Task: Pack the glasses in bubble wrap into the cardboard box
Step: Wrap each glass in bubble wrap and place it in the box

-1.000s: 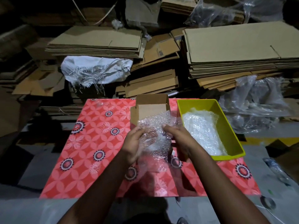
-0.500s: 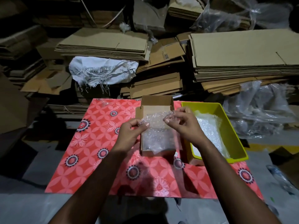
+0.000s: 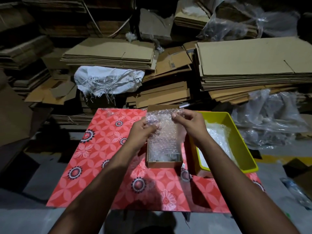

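At frame centre, the bubble wrap [image 3: 163, 132] now drapes into the cardboard box [image 3: 164, 163] instead of bunching above it. The left hand [image 3: 143, 130] and right hand [image 3: 189, 123] each pinch its top edge, so lining looks underway.

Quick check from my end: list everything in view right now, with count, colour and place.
cardboard box: one, brown, open, on the mat's middle
bubble wrap: one clear sheet, held over the box, lower end inside it
mat: one, red with flower pattern, on the floor
yellow bin: one, right of the box, clear wrap inside
flattened cardboard stacks: several, brown, behind the mat
white sack: one, frayed, behind the mat on the left
plastic sheeting: clear, far right
left hand: pinches the wrap's left edge
right hand: pinches its top right
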Demonstrator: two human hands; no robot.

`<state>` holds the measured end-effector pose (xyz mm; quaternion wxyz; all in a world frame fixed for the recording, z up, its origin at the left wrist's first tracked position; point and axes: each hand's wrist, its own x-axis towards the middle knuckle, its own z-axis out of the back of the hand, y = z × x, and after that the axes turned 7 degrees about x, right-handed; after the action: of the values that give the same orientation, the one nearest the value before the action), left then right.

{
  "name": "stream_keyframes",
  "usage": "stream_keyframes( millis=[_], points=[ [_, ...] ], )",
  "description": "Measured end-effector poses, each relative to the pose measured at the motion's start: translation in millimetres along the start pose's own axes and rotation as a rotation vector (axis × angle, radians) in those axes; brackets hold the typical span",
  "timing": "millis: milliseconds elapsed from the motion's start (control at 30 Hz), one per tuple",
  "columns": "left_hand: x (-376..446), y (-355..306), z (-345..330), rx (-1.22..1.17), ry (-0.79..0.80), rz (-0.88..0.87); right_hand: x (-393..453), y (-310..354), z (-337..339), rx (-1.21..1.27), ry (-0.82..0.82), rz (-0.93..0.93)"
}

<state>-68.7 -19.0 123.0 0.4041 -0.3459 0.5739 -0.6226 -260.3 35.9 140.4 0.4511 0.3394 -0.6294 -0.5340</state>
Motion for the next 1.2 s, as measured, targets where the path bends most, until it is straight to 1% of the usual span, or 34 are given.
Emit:
stream_keyframes(
  millis=[33, 67, 100, 133, 167, 233, 300, 400, 500, 600, 700, 733, 800, 900, 933, 1033, 1100, 1133, 1200],
  points=[
    [1, -1, 0, -0.032, -0.024, 0.01, 0, -1, 1, 0.051, -0.018, -0.023],
    [2, -2, -1, -0.068, -0.033, 0.014, -2, -1, 2, 0.158, -0.035, -0.064],
    [3, -2, -2, -0.1, -0.042, 0.024, -4, -3, 4, 0.274, -0.038, -0.118],
    [4, -3, -2, -0.12, -0.051, 0.038, -6, -6, 7, 0.337, -0.018, -0.176],
    [6, -3, -2, -0.131, -0.063, 0.045, -7, -10, 10, 0.322, 0.03, -0.229],
    [6, -8, -3, -0.152, -0.082, 0.039, -11, -14, 13, 0.107, 0.187, -0.305],
    [5, -15, -4, -0.18, -0.097, 0.076, -14, -15, 12, -0.087, 0.334, -0.303],
    [10, -14, -5, -0.247, -0.068, 0.09, -13, -13, 9, -0.128, 0.396, -0.245],
    [9, -15, -3, -0.226, 0.0, 0.084, -11, -13, 10, -0.111, 0.329, -0.194],
    [3, -8, 0, -0.063, 0.087, 0.077, -10, -13, 16, -0.065, 0.28, -0.17],
    [1, -4, 0, -0.035, 0.04, 0.038, -11, -13, 22, -0.007, 0.312, -0.159],
    [1, -4, -1, -0.016, 0.002, 0.015, -12, -14, 23, 0.031, 0.306, -0.155],
    [2, -5, 0, -0.027, -0.041, 0.005, -13, -15, 22, 0.083, 0.242, -0.142],
    [3, -8, -2, -0.153, -0.036, 0.03, -14, -12, 18, 0.217, 0.185, -0.19],
    [2, -10, -2, -0.191, -0.029, 0.028, -13, -12, 19, 0.227, 0.171, -0.181],
    [-6, -19, -6, -0.294, -0.006, 0.019, -15, -12, 20, 0.137, 0.155, -0.081],
    [-13, -24, -8, -0.389, 0.035, 0.101, -15, -14, 21, 0.092, 0.145, -0.048],
    [-14, -21, -8, -0.385, 0.064, 0.153, -14, -15, 22, 0.058, 0.15, -0.021],
    [-15, -15, -7, -0.277, 0.123, 0.219, -13, -15, 23, 0.015, 0.174, 0.031]
  ],
)
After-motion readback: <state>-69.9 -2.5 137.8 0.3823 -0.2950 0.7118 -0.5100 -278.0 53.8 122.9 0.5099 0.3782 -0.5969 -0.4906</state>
